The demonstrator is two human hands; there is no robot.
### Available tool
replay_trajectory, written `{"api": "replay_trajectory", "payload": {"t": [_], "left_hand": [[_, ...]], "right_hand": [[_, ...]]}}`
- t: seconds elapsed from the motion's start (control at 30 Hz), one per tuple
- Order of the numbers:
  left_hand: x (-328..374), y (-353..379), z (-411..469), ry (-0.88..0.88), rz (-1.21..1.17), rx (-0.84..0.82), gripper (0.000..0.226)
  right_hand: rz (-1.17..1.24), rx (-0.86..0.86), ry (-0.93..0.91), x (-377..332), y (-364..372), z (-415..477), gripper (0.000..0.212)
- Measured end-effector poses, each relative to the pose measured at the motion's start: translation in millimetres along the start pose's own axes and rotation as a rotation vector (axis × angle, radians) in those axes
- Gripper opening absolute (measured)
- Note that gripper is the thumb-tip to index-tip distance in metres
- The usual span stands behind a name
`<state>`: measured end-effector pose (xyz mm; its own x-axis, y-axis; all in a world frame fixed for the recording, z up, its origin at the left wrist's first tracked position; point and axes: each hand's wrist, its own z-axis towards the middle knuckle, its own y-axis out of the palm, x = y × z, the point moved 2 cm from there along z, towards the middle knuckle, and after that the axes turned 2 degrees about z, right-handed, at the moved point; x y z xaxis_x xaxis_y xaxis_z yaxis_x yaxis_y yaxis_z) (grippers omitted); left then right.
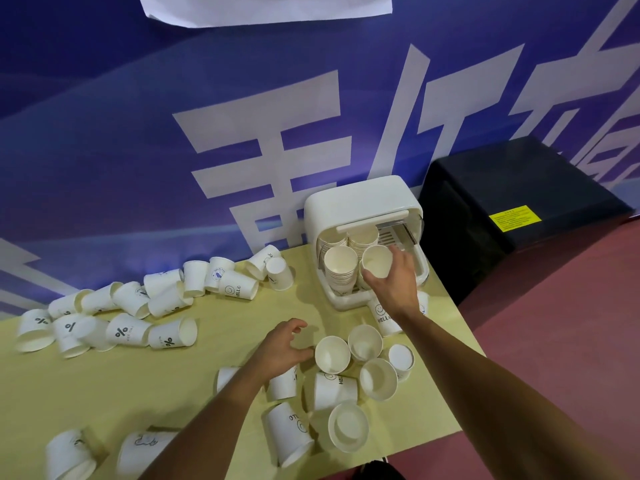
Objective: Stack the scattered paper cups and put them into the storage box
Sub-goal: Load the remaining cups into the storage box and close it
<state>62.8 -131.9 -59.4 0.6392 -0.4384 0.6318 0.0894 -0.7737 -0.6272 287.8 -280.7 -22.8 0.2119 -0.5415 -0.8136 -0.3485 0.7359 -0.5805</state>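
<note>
A white storage box (360,202) with its front flap raised stands at the table's far right, with several stacks of cups inside. My right hand (394,282) grips the top of a cup stack (376,262) in the box's front right. Beside it stands another stack (340,268). My left hand (282,348) hovers with loosely curled fingers over the table, its thumb next to an upright cup (331,354). Several white paper cups (377,377) stand or lie around it.
Many loose cups (121,313) lie tipped along the far left of the yellow-green table (225,320). More cups (69,455) lie at the near left edge. A black cabinet (512,202) stands right of the box. A blue banner wall runs behind.
</note>
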Motion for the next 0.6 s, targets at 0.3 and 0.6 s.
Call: {"api": "replay_trajectory", "payload": {"t": [0.3, 0.6], "left_hand": [[-24, -14, -8, -0.051, -0.040, 0.133, 0.053], [-61, -40, -41, -0.077, -0.100, 0.187, 0.051]], "right_hand": [[-0.028, -0.022, -0.073, -10, 16, -7, 0.060], [-0.090, -0.077, -0.337, -47, 64, -59, 0.044]]}}
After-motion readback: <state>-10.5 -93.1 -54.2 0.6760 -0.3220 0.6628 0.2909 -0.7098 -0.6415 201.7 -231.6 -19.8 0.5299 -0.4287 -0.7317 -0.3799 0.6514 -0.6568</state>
